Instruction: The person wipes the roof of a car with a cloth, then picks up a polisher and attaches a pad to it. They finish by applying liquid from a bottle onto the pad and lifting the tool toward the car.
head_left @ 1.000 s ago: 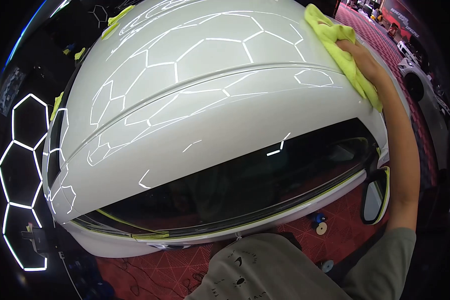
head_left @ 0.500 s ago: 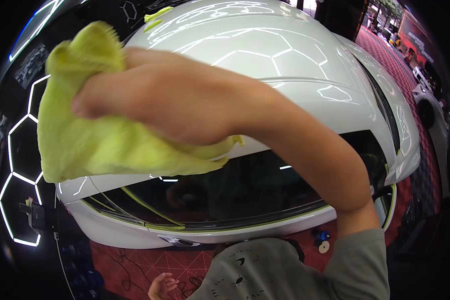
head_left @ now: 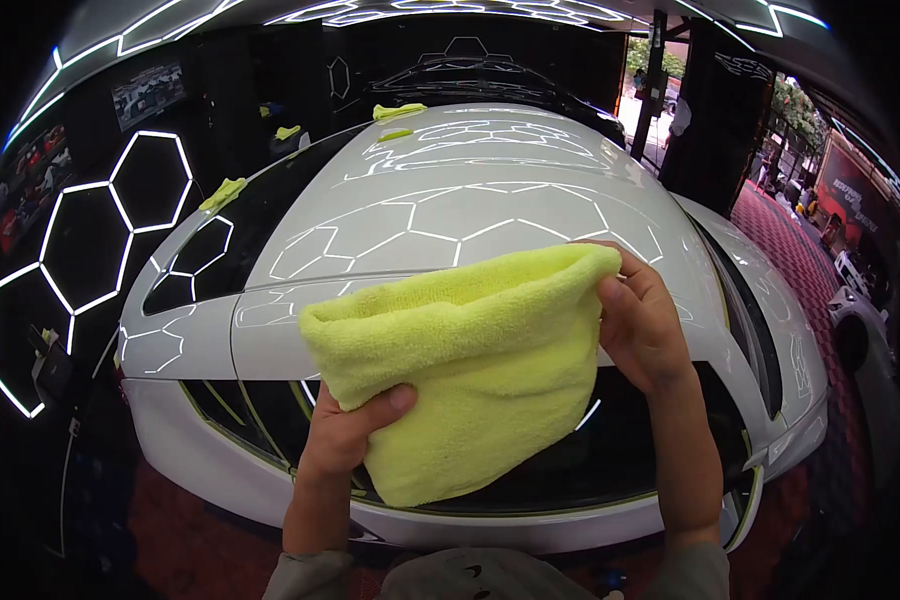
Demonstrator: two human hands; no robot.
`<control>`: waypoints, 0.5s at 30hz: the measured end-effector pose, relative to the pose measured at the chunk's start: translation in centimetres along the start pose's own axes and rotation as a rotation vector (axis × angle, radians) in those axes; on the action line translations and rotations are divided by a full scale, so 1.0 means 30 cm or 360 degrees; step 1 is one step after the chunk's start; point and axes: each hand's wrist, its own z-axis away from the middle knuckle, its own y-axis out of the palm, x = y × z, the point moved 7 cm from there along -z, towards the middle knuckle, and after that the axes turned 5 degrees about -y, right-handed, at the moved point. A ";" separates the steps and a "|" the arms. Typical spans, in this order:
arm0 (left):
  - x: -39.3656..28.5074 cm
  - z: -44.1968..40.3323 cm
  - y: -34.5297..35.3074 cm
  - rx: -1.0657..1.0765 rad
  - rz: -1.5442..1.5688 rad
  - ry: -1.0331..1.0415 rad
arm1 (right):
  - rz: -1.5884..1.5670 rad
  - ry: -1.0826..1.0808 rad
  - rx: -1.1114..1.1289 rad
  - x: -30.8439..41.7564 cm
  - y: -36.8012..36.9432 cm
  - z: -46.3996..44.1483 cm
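A fluffy yellow-green microfiber cloth [head_left: 470, 400], folded over along its top, is stretched between my two hands in front of the white car [head_left: 300, 290]. My left hand [head_left: 345, 430] grips its lower left side, thumb on the front face. At the upper right corner, my right hand [head_left: 645, 315] pinches the cloth between thumb and fingers. Behind it lie the car's glossy roof [head_left: 470, 215] and dark side window [head_left: 620, 460], partly hidden by the cloth.
More yellow-green cloths lie on the far side of the car, one on the roof edge [head_left: 400, 112] and another by the rear glass [head_left: 225, 194]. Yellow-green tape [head_left: 240, 420] lines the window trim. Another car [head_left: 860, 310] stands at the right.
My right hand has brought the cloth back from the left to the middle. My left hand, earlier low and empty, now holds it too. The view has tilted up.
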 end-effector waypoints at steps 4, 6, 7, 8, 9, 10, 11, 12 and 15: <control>0.043 -0.091 0.083 0.0234 0.0123 -0.0346 | -0.0682 0.0018 -0.0152 -0.197 0.000 0.194; 0.063 -0.112 0.141 0.0323 0.0135 -0.0438 | -0.0916 0.0027 -0.0123 -0.262 0.090 0.251; 0.085 -0.117 0.178 0.0425 0.0114 -0.0596 | -0.1008 0.0091 -0.0036 -0.288 0.129 0.288; 0.111 -0.120 0.213 0.0532 0.0087 -0.0752 | -0.1066 0.0122 -0.0078 -0.321 0.155 0.345; 0.135 -0.130 0.232 0.0644 -0.0060 -0.0819 | -0.1107 0.0109 -0.0047 -0.314 0.187 0.384; 0.139 -0.136 0.252 0.0699 -0.0062 -0.0830 | -0.1149 0.0108 -0.0099 -0.262 0.190 0.420; 0.120 -0.148 0.258 0.0668 -0.0359 -0.0650 | -0.1104 0.0126 -0.0308 -0.269 0.138 0.474; 0.098 -0.152 0.257 0.0631 -0.0644 -0.0462 | -0.1062 0.0151 -0.0521 -0.267 0.068 0.542; 0.037 -0.118 0.099 0.0541 -0.0665 -0.0126 | -0.0908 -0.0357 -0.1230 -0.066 -0.269 0.703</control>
